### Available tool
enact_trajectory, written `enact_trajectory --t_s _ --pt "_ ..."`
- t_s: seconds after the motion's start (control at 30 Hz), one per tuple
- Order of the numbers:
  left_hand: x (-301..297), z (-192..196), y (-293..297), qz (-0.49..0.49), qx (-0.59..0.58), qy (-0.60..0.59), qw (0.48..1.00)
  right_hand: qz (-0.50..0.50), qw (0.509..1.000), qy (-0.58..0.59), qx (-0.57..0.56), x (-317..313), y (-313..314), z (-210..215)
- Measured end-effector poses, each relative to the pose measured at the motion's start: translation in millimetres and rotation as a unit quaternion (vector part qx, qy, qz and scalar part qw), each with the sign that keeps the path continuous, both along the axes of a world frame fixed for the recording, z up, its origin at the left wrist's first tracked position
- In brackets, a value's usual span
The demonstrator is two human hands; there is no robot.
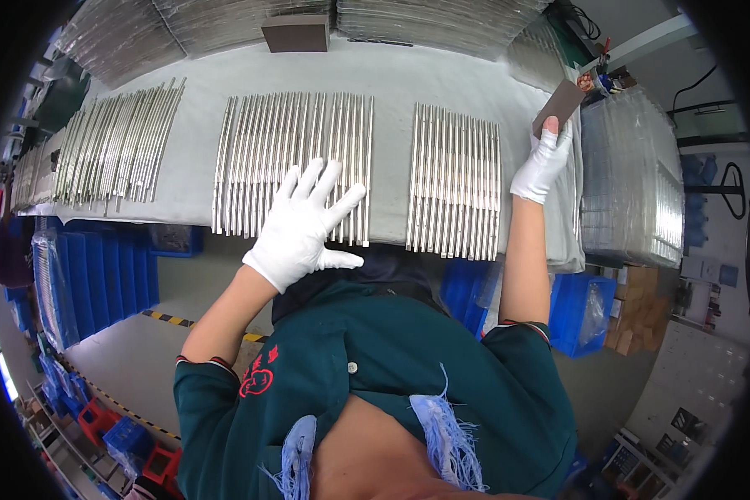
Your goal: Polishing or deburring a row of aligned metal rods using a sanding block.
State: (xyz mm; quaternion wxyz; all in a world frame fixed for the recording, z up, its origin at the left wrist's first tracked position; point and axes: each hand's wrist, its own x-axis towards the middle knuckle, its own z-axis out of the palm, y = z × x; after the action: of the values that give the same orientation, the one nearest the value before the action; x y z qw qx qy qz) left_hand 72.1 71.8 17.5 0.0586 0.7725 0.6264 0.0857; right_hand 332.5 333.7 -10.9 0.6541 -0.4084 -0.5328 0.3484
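Note:
My left hand (304,221), in a white glove, lies with fingers spread over the near part of a row of thin silver metal rods (254,142) in the middle of the table. My right hand (543,165), gloved too with the thumb bare at its tip, grips a flat brown rectangular block (561,103) at the table's right side. Between the hands lies a second, narrower row of silver rods (454,179), which neither hand touches. A third group of rods (123,146) lies less evenly at the left.
Another brown block (296,34) sits at the table's back edge, before stacks of plastic-wrapped rods (442,23). A wrapped stack (629,179) stands right of the table (383,71). Blue bins (108,279) stand below left, and cartons (637,312) below right.

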Motion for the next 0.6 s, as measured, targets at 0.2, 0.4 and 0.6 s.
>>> enact_trajectory --t_s 0.2,0.4,0.6 --pt "25 -1 12 -0.079 -0.002 -0.074 0.994 0.021 0.999 -0.003 -0.035 5 1 -3" --pt "-39 -2 -17 0.112 0.047 0.042 0.992 0.019 1.000 0.013 -0.013 9 3 -3" --pt "-33 -7 -25 0.110 0.029 0.013 0.993 0.047 0.999 0.019 -0.013 3 3 -2"
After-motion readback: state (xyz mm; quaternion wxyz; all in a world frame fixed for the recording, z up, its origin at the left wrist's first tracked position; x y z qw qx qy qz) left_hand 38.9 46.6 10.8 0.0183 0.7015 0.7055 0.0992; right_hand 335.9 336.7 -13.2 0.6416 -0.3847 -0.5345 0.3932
